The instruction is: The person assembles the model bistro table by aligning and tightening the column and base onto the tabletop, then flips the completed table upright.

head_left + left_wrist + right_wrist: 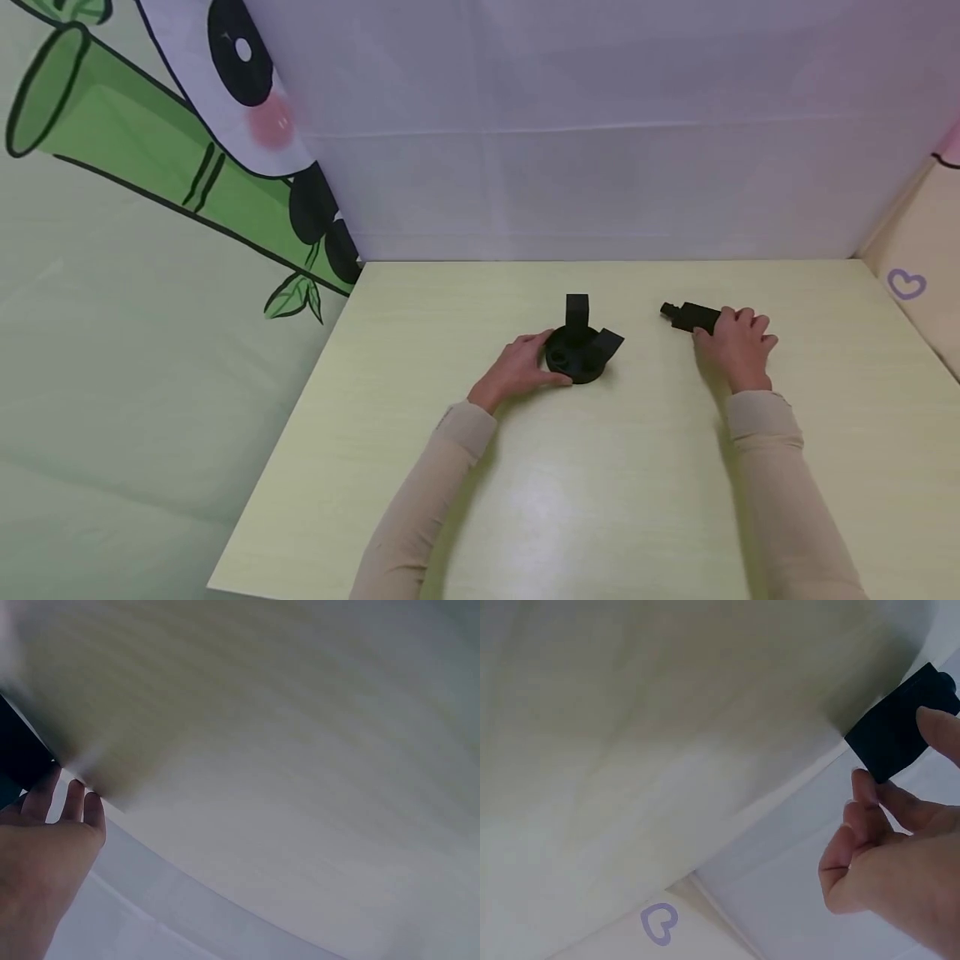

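A black round base point(564, 362) stands on the table, with one flat upright plate at its back and another plate slanting out to the right. My left hand point(521, 367) grips its left edge, thumb along the near side and fingers behind. Only a dark corner of this base point(21, 746) shows in the left wrist view. To the right, my right hand point(741, 346) pinches a black rectangular piece point(692, 317) with a narrow stepped tip pointing left. Thumb and fingertips hold this block point(892, 727) in the right wrist view.
Both things are on or just over a pale wood-grain table point(600, 483). Behind it hangs a lavender cloth point(600, 183). A printed green curtain point(150, 375) lies to the left, and a cream panel with a purple heart point(907, 284) borders the right.
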The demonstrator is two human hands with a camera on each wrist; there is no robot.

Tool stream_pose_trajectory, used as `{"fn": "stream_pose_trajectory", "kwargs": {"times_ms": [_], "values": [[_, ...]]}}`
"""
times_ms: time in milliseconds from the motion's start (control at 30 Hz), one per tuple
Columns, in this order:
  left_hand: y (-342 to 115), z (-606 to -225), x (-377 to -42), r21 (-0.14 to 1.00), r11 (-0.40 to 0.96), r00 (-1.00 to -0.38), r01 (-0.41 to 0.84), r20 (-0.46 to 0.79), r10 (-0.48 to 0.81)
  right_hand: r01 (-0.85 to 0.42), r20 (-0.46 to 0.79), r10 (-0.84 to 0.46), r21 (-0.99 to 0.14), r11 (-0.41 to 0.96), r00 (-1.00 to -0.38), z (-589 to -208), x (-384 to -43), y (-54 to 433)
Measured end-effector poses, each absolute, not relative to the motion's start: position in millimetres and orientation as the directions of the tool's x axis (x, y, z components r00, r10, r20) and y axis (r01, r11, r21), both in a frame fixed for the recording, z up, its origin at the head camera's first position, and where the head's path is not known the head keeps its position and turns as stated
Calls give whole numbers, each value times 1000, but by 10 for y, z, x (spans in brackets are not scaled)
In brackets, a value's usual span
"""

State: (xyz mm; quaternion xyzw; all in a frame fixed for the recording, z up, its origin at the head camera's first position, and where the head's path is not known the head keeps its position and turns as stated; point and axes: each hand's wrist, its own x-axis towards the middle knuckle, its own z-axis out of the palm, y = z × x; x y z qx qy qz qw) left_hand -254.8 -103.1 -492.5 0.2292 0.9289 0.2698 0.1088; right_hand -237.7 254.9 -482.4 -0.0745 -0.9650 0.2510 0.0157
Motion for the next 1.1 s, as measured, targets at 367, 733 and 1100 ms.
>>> {"fn": "stream_pose_trajectory", "kwargs": {"times_ms": [367,733,1100], "values": [[-979,-4939,-2605,540,757,-875,369,-73,479,40,135,141,-567,823,-981,-4582,-2394,2414],[-865,-4902,-2684,545,766,-892,341,-69,447,-512,345,-381,-497,701,-858,-3733,-2475,1675],[-687,-4808,-2758,586,762,-912,277,-91,401,-565,112,-566,-354,745,-817,-3789,-2725,1462]]}}
